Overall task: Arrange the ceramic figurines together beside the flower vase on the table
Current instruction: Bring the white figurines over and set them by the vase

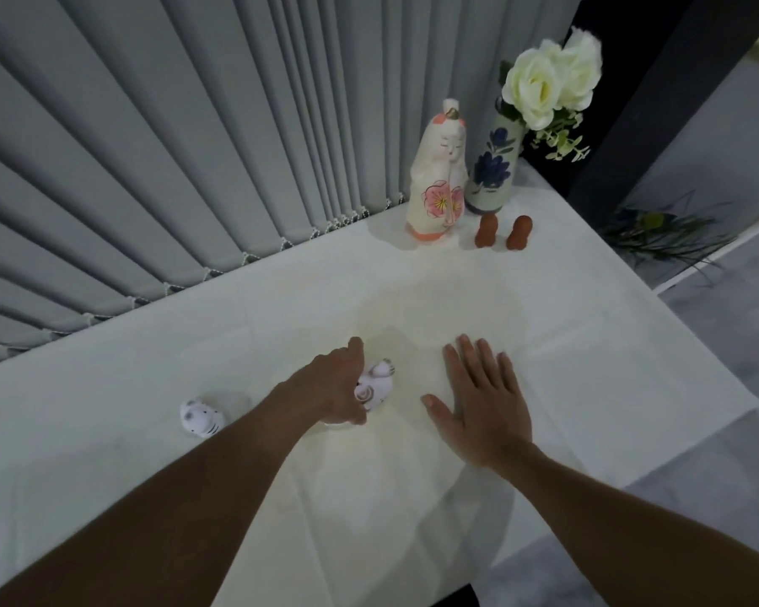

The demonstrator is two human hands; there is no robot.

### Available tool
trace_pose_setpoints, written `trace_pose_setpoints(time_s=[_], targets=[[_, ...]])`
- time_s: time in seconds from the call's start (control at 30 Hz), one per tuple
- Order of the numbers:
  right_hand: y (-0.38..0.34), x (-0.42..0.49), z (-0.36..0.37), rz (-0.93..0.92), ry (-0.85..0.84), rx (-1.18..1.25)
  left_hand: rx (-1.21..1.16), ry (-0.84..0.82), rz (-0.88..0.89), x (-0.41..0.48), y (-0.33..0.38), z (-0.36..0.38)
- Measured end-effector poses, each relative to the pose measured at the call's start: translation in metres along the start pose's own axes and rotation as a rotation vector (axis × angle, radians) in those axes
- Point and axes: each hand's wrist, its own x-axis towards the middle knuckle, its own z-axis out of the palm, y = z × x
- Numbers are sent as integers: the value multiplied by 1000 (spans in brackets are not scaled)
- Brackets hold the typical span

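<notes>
A flower vase (491, 168) with blue painted flowers and white roses stands at the table's far right corner. Touching its left side is a tall cream doll figurine (437, 177) with a pink blossom. Two small brown figurines (486, 230) (519, 232) stand just in front of the vase. Near the table's middle, my left hand (336, 385) is closed around a small white and pink animal figurine (375, 385), which is partly hidden by my fingers. My right hand (483, 398) lies flat on the cloth, fingers apart, holding nothing. A small white striped figurine (200, 417) sits alone to the left.
A white cloth covers the table (588, 365). Grey vertical blinds (193, 146) run along the far edge. The table's right edge drops to a grey floor (719, 497), and a dark post (640, 102) with a green plant beside it stands past the vase.
</notes>
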Motion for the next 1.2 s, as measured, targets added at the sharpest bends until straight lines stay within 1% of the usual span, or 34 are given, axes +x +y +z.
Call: trace_pose_setpoints(time_s=[0.13,0.2,0.33,0.47,0.57,0.83,1.2], targets=[[5,7,-4,8,-6,46,-57,82,9,19,19,-13],[14,18,-11,48,-2,67,-103,134,6,31,31,-20],[46,45,-28,130,21,84,-189,224,17,60,55,-36],[85,75,-39,165,37,61,-235,276,35,93,78,-49],[99,95,-44,185,45,55,-256,314,41,114,95,-58],[99,101,-41,193,64,21,-273,349,56,147,122,-74],[99,105,-41,200,67,29,-218,365,69,153,132,-73]])
